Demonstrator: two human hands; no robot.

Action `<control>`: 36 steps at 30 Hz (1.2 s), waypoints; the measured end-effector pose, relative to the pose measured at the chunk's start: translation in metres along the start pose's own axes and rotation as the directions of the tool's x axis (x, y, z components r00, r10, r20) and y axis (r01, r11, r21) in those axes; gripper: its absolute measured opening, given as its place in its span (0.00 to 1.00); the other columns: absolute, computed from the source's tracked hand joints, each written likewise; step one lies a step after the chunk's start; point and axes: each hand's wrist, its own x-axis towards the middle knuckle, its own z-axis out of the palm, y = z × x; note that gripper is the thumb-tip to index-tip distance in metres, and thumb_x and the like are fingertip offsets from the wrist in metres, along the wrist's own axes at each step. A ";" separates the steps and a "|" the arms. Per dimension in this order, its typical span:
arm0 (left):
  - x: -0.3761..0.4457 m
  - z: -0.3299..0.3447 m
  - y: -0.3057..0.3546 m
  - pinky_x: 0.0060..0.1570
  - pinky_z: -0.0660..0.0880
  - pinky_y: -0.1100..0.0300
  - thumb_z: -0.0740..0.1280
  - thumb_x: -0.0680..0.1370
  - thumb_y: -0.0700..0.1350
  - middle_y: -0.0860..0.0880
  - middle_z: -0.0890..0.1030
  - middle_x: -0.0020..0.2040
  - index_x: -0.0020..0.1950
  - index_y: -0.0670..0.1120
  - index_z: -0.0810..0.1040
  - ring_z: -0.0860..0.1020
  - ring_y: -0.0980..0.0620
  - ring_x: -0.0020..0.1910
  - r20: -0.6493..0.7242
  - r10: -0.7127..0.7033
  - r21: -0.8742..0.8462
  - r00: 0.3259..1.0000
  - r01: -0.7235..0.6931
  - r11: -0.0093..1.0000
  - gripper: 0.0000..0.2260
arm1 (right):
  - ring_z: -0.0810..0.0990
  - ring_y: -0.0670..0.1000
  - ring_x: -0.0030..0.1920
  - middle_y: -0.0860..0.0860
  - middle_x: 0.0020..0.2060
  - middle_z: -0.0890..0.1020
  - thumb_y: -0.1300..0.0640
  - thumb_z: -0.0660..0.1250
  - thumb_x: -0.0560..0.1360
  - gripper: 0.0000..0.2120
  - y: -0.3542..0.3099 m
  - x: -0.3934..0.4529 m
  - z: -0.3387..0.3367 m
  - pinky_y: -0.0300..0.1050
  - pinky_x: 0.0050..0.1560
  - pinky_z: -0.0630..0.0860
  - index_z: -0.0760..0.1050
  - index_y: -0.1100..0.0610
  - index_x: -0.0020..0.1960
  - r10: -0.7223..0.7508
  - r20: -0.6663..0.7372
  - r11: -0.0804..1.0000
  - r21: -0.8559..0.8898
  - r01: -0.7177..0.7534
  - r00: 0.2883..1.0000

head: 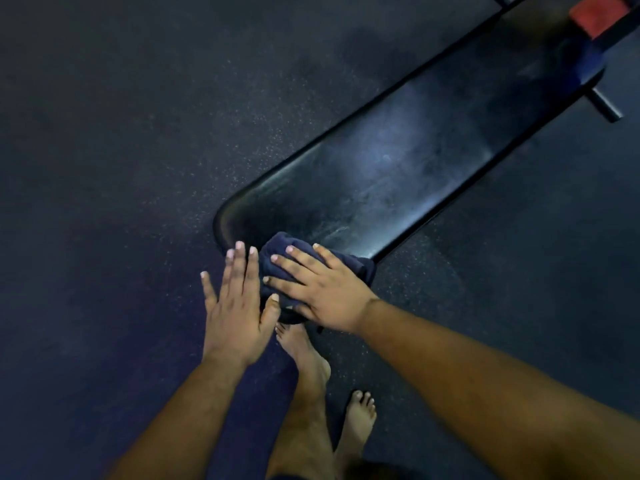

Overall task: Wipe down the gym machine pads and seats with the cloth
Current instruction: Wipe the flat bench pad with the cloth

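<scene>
Cloth [304, 268] under right hand [322, 289] overhangs bench pad [398, 161] end (left hand [235, 306] flat).

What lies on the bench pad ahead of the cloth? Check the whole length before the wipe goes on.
Nothing visible lies on it. The right hand presses the dark blue folded cloth at the near end of the long black padded bench; the bare pad runs clear to the red block at the far end.

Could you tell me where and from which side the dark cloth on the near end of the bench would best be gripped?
Probably from above, at the bunched fold of the cloth showing past the right hand. The rest lies flat on the bench pad under that hand's straight fingers, so only that raised part offers something to pinch. The left hand is beside it, open.
</scene>
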 end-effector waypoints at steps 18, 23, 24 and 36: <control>0.108 -0.027 0.135 0.78 0.36 0.38 0.40 0.80 0.67 0.52 0.37 0.83 0.83 0.49 0.39 0.39 0.53 0.82 0.347 0.098 0.075 0.933 -0.132 0.988 0.37 | 0.50 0.53 0.82 0.44 0.83 0.50 0.53 0.59 0.84 0.32 0.156 -0.100 -0.077 0.66 0.71 0.65 0.49 0.36 0.81 0.696 0.206 0.690 0.078 -0.720 0.688; 0.085 -0.114 0.221 0.74 0.62 0.53 0.60 0.82 0.64 0.53 0.68 0.77 0.81 0.51 0.63 0.66 0.53 0.76 0.479 -0.014 -0.564 0.878 0.320 0.761 0.31 | 0.59 0.55 0.79 0.46 0.82 0.58 0.50 0.60 0.84 0.27 0.109 -0.116 -0.172 0.63 0.67 0.70 0.58 0.39 0.81 0.691 0.078 0.647 0.379 -0.662 0.719; 0.072 -0.139 0.239 0.69 0.66 0.56 0.63 0.81 0.63 0.54 0.73 0.72 0.77 0.50 0.68 0.71 0.55 0.71 0.469 -0.021 -0.655 0.883 0.364 0.662 0.28 | 0.59 0.55 0.79 0.47 0.82 0.58 0.49 0.61 0.84 0.27 0.096 -0.122 -0.197 0.63 0.66 0.70 0.58 0.39 0.81 0.675 0.052 0.663 0.395 -0.636 0.736; -0.059 -0.332 0.292 0.50 0.75 0.59 0.66 0.82 0.43 0.54 0.86 0.53 0.58 0.51 0.80 0.83 0.57 0.52 0.148 -0.211 -0.942 0.966 0.203 0.266 0.07 | 0.54 0.47 0.81 0.50 0.82 0.56 0.26 0.62 0.72 0.46 0.001 -0.143 -0.384 0.46 0.79 0.54 0.55 0.47 0.82 0.688 -0.043 0.375 0.876 -0.304 0.725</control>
